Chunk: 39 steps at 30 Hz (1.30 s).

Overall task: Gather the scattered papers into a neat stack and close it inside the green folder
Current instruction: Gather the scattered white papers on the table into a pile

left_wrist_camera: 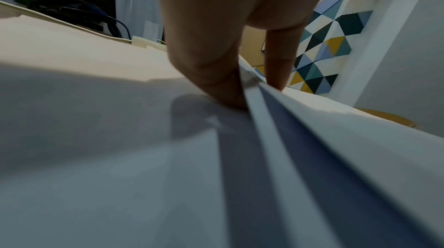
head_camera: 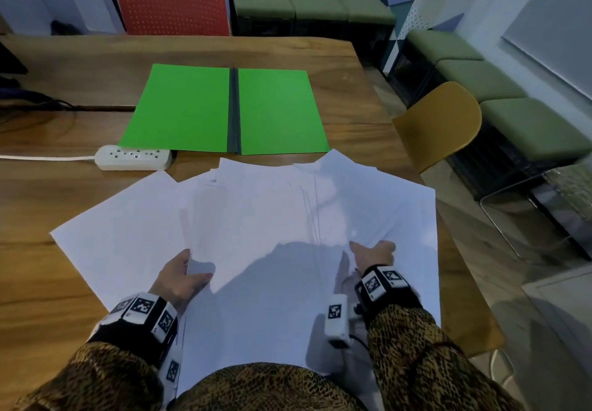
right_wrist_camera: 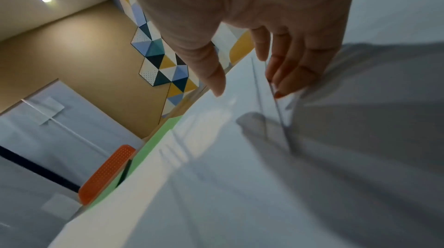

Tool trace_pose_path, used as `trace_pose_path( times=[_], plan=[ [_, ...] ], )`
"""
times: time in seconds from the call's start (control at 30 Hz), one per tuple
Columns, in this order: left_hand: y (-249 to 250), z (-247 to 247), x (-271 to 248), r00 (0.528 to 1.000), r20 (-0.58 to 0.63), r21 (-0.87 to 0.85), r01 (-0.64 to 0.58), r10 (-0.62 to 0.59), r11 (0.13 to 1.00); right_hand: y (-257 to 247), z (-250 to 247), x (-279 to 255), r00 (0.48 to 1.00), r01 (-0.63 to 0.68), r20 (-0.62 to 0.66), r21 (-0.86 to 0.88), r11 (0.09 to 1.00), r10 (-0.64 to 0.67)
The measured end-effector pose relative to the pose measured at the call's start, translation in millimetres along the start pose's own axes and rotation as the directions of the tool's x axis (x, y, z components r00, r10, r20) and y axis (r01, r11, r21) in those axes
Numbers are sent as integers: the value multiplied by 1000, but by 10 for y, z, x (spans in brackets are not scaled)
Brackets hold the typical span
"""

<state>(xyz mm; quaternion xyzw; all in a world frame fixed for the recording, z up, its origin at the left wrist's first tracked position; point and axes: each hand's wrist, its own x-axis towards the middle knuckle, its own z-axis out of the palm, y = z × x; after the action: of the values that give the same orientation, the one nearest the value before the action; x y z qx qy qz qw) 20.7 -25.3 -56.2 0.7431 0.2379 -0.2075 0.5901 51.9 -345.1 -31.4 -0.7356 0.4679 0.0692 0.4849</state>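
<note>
The green folder point(head_camera: 192, 109) lies open and flat on the far half of the wooden table point(head_camera: 64, 192), its dark spine down the middle. White papers point(head_camera: 272, 212) are fanned out in front of it, overlapping, with some raised off the table. My left hand point(head_camera: 189, 266) pinches the left edge of the raised sheets. In the left wrist view the left hand point(left_wrist_camera: 250, 88) has its thumb on one side of the paper edges point(left_wrist_camera: 264, 119) and a finger on the other. My right hand point(head_camera: 368, 247) grips their right edge. The right wrist view shows the right hand point(right_wrist_camera: 247, 88) with thumb on top and fingers tucked among the sheets point(right_wrist_camera: 216, 157).
A white power strip point(head_camera: 133, 157) with its cord lies left of the papers, just before the folder. Dark cables point(head_camera: 32, 99) sit at the far left. An orange chair point(head_camera: 173, 0) stands behind the table, a yellow chair point(head_camera: 439, 122) at its right edge, green benches point(head_camera: 512, 90) beyond.
</note>
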Motion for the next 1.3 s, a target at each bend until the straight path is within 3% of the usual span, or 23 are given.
trace_pose_path(
  times=[0.13, 0.23, 0.3, 0.4, 0.5, 0.6, 0.7, 0.77, 0.83, 0.9, 0.97, 1.07, 1.13, 1.23, 1.3],
  plan=[
    [-1, 3, -6, 1000, -4, 20, -28, 28, 999, -11, 164, -36, 994, 56, 92, 42, 998, -60],
    [-8, -53, 24, 994, -34, 105, -98, 102, 990, -17, 110, -3, 953, 270, 182, -147, 952, -243],
    [13, -93, 24, 990, -65, 121, -119, 127, 985, -9, 5, 83, 912, 353, 293, -203, 913, -288],
    [72, -70, 25, 991, -64, 120, -110, 119, 987, 32, -96, 136, 845, 348, 475, -142, 927, -245],
    [83, 76, 45, 995, -12, 148, -93, 96, 985, 45, 1, -70, 795, 291, 555, 6, 957, -245],
    [217, 302, -90, 996, 23, 152, -85, 82, 985, 110, 135, -241, 829, 166, 518, 137, 977, -213],
    [274, 402, -164, 992, 46, 100, -122, 118, 987, 245, 88, -254, 834, 349, 461, -15, 937, -303],
    [231, 324, -118, 966, -154, 239, -166, 207, 957, 336, 44, -206, 823, 404, 446, -23, 914, -353],
    [163, 170, -69, 873, -452, 447, 46, 182, 893, 373, 14, -173, 821, 395, 439, 26, 918, -365],
    [107, 54, -75, 821, -570, 467, 281, 43, 838, 396, 13, -148, 827, 354, 438, 79, 932, -351],
    [89, 57, -76, 840, -542, 488, 347, -34, 801, 407, 37, -119, 826, 307, 456, 127, 943, -330],
    [172, 178, -60, 930, -363, 596, 282, -61, 752, 407, 98, -94, 813, 283, 493, 127, 951, -308],
    [252, 203, -88, 956, -287, 603, 226, -55, 765, 405, 143, -78, 809, 256, 506, 155, 954, -299],
    [308, 52, -149, 930, -368, 434, 175, -3, 884, 409, 173, -61, 814, 218, 507, 186, 958, -284],
    [289, -142, -135, 908, -414, 265, 189, -65, 946, 430, 173, -44, 813, 205, 508, 208, 956, -285]
  ],
)
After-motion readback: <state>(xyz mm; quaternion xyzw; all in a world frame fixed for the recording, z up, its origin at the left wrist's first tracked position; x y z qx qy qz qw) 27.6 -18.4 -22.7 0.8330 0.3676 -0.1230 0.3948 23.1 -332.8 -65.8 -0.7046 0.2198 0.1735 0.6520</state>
